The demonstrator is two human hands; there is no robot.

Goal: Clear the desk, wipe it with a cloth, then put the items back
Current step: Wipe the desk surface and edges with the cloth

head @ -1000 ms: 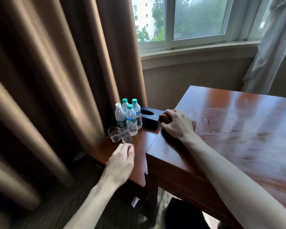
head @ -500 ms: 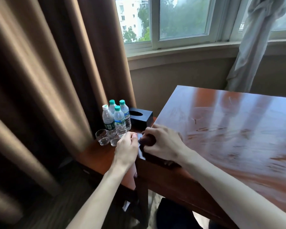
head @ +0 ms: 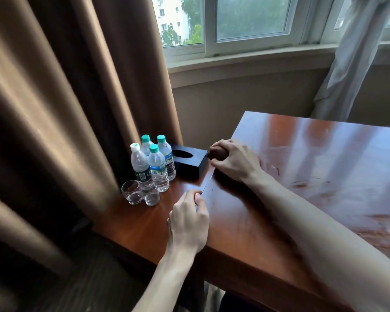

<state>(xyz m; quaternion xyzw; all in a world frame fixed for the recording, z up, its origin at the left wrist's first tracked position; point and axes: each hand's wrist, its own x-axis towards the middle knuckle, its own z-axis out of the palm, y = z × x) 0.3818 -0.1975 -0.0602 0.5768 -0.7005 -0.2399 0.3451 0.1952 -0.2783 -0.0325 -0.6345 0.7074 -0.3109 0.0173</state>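
The brown cloth (head: 217,153) sits bunched at the far left edge of the glossy reddish wood counter (head: 313,176), gripped by the right hand (head: 234,163), whose fingers curl over it and press it to the wood. Only a small dark wad shows past the knuckles. Faint streaks and smears catch the window light across the counter top to the right of that hand.

The left hand (head: 188,219) hovers at the counter's left edge, nearer the camera, its fingers loosely curled with the thumb against the fingertips; whether it pinches anything cannot be told.

To the left of the counter, and lower, stands a side table (head: 144,221) of the same wood. On it, just beside the cloth, lies a black tissue box (head: 189,161) with an oval opening on top. Left of the box stand four upright water bottles (head: 157,170) in a tight cluster, three with green caps and one with a white cap. In front of them, toward the camera, are two clear drinking glasses (head: 142,193), side by side and touching.

Heavy brown curtains (head: 65,109) hang along the left of the room, behind the side table. Beyond the counter runs a beige wall under a curved sill and a white-framed window (head: 245,23), with trees and a pale building outside. A sheer white curtain (head: 356,59) hangs gathered at the far right. Dark carpet (head: 81,289) covers the floor at the near left.
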